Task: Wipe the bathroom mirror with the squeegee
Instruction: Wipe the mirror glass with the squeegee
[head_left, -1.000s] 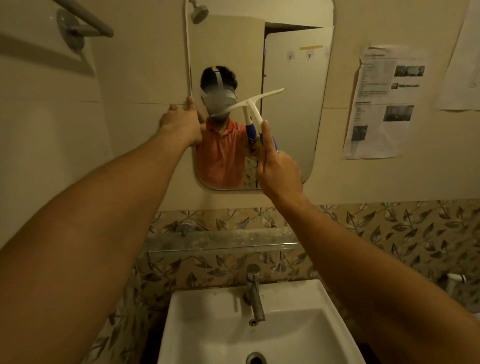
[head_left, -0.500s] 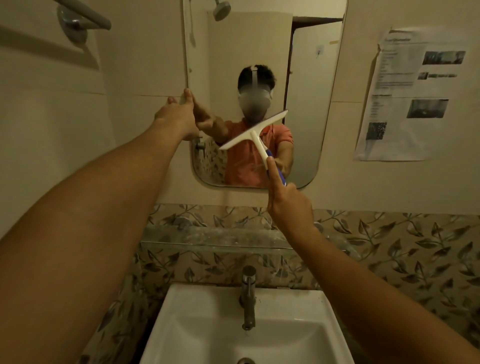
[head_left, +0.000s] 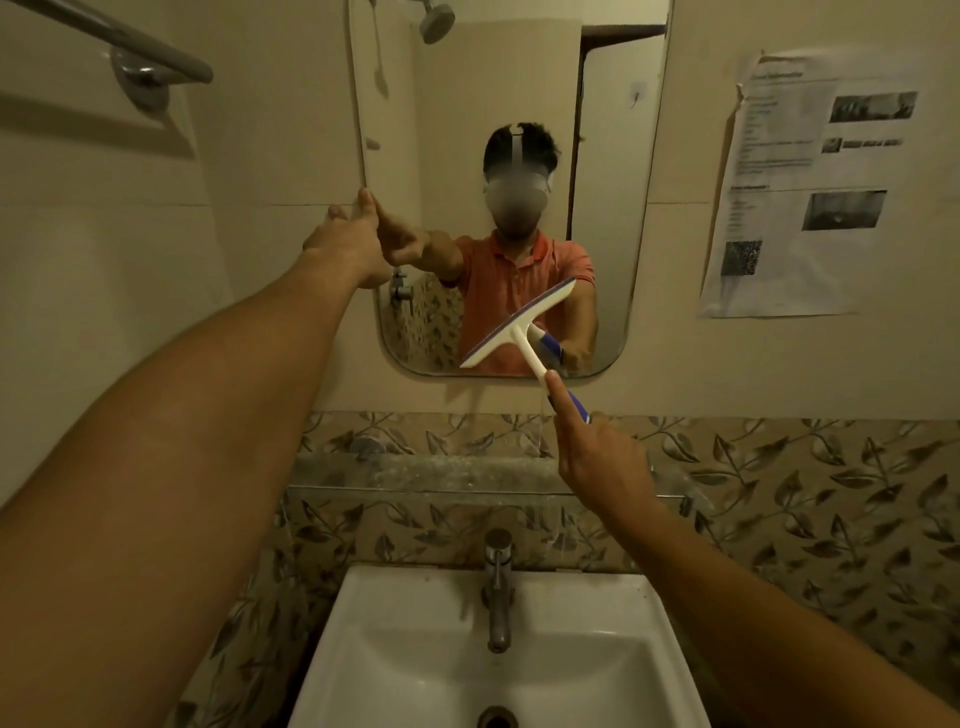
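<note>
Right hand (head_left: 602, 457) holds squeegee (head_left: 515, 332) — at mirror (head_left: 613, 208) bottom edge

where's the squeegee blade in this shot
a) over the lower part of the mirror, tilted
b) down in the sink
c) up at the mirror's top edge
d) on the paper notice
A: the squeegee blade sits tilted over the lower part of the mirror, just above its bottom edge, with the right hand gripping the handle.
</note>
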